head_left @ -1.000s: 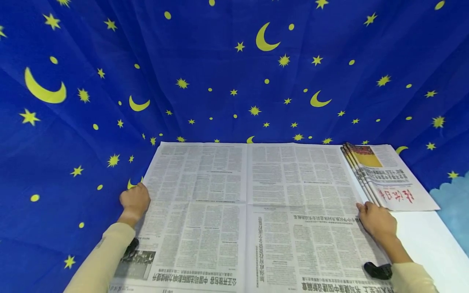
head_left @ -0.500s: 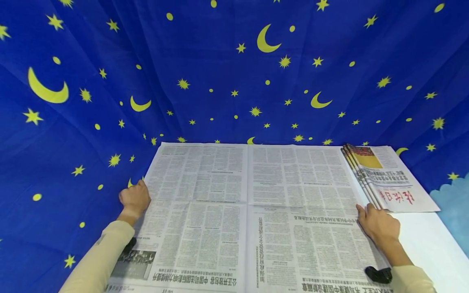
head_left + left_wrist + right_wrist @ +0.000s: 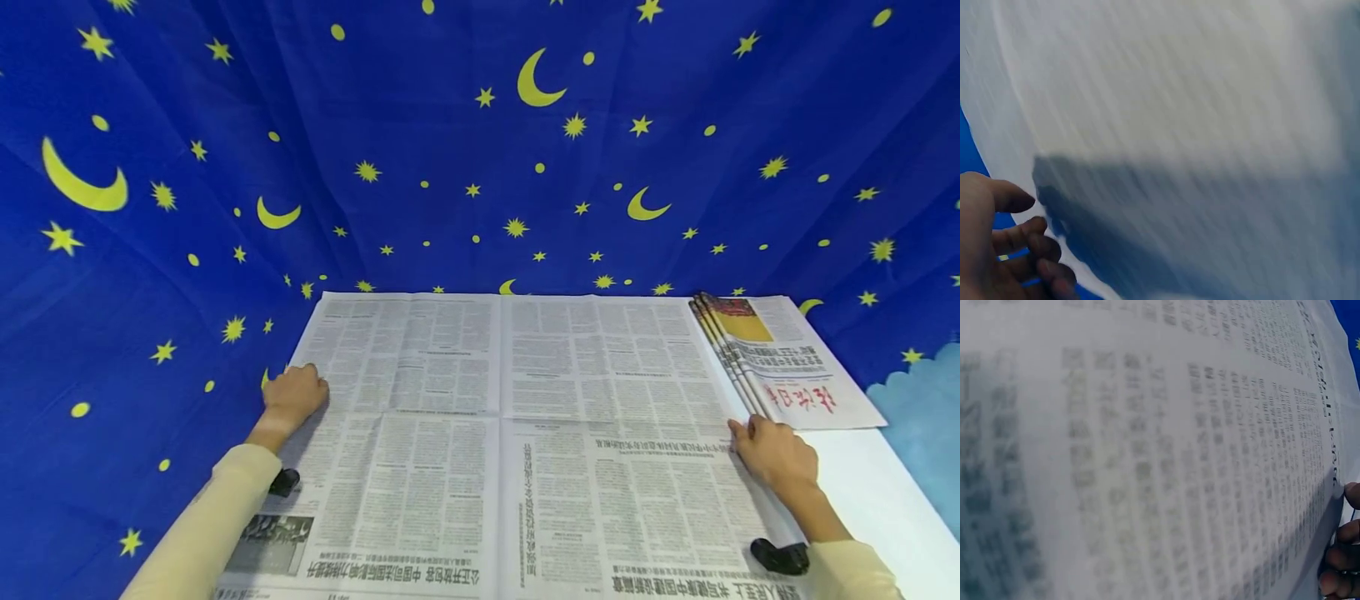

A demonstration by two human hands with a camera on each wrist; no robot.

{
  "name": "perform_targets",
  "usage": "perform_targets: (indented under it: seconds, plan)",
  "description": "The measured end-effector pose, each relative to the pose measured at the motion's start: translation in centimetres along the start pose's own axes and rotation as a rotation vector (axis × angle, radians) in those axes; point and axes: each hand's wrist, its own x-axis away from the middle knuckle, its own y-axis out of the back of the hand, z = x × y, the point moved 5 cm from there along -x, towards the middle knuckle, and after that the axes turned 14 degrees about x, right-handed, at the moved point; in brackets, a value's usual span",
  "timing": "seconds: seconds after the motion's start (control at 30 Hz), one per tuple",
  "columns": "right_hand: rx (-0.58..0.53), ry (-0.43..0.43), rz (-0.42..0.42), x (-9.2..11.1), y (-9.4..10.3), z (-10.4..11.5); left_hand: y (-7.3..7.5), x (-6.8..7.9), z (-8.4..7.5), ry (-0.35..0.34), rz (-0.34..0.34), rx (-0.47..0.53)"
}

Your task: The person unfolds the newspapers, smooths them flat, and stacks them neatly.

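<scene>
A large opened newspaper (image 3: 420, 467) lies spread on the table, with fold lines down its middle and across it. Over its left edge, my left hand (image 3: 294, 393) has loosely curled fingers. In the left wrist view, its thumb (image 3: 1013, 197) stands apart from the fingers, with nothing gripped; the paper there is blurred. At the newspaper's right edge, my right hand (image 3: 776, 454) pinches the margin between thumb and curled fingers. The right wrist view shows only its fingertips (image 3: 1341, 556) beside the printed sheet.
Several folded newspapers (image 3: 795, 367) lie overlapped at the back right, beside the open sheet. White tabletop (image 3: 870, 483) shows at the right. A blue curtain (image 3: 420, 108) with yellow stars and moons rises behind the table and along its left.
My left hand has come off the left edge and moved right, over the newspaper. My right hand stays at the right edge. The head view has shifted slightly.
</scene>
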Motion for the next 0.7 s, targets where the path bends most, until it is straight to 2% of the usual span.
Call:
perform_targets:
  seconds: [0.17, 0.47, 0.57, 0.7]
  plan:
    - [0.037, 0.032, -0.033, 0.3, 0.3, 0.2, -1.6, -0.9, -4.8, -0.073, 0.089, 0.086]
    - [0.049, 0.051, -0.094, 0.8, 0.8, 0.9, -4.7, -1.6, -16.1, -0.334, 0.14, 0.21]
    - [0.04, 0.057, -0.203, 0.7, 1.3, 0.8, -5.8, -1.6, -19.9, -0.402, 0.179, 0.267]
    - [-0.008, 0.044, -0.448, 0.3, 2.6, 0.2, -6.9, -1.3, -24.5, -0.454, 0.247, 0.339]
